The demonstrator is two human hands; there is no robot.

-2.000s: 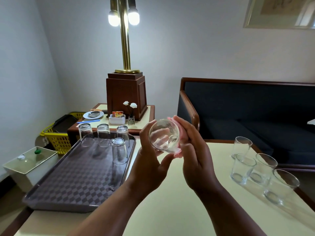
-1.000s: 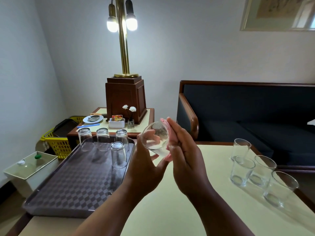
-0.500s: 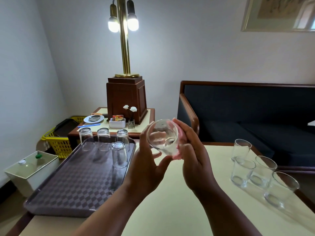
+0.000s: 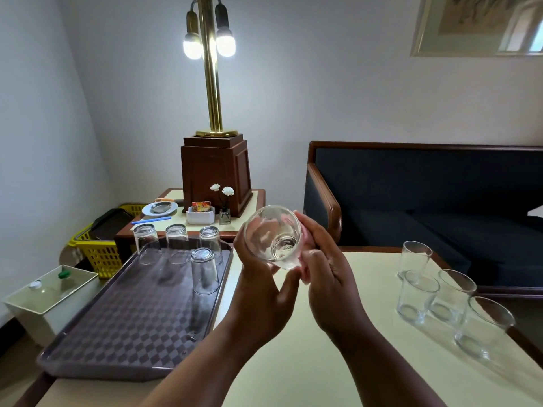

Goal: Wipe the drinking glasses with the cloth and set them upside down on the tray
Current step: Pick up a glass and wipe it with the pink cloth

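I hold a clear drinking glass (image 4: 271, 235) tilted in the air above the table, its mouth turned towards me. My left hand (image 4: 261, 284) grips it from the left and below. My right hand (image 4: 326, 277) presses a pink cloth (image 4: 305, 239) against its far right side; most of the cloth is hidden behind the glass and fingers. Several glasses (image 4: 204, 270) stand upside down at the far end of the dark checkered tray (image 4: 123, 327) on the left. Several upright glasses (image 4: 417, 296) are grouped at the table's right edge.
The cream table (image 4: 293, 362) has wooden edging. Behind it stands a side table (image 4: 205, 223) with a brass lamp on a wooden base (image 4: 216, 174), a small vase, a dish and a plate. A dark sofa (image 4: 426, 201) is at right, a yellow basket (image 4: 97, 251) and a white box (image 4: 47, 295) at left.
The glass has turned and shifted slightly in my hands as the cloth moves round it. The tray and the other glasses have not moved.
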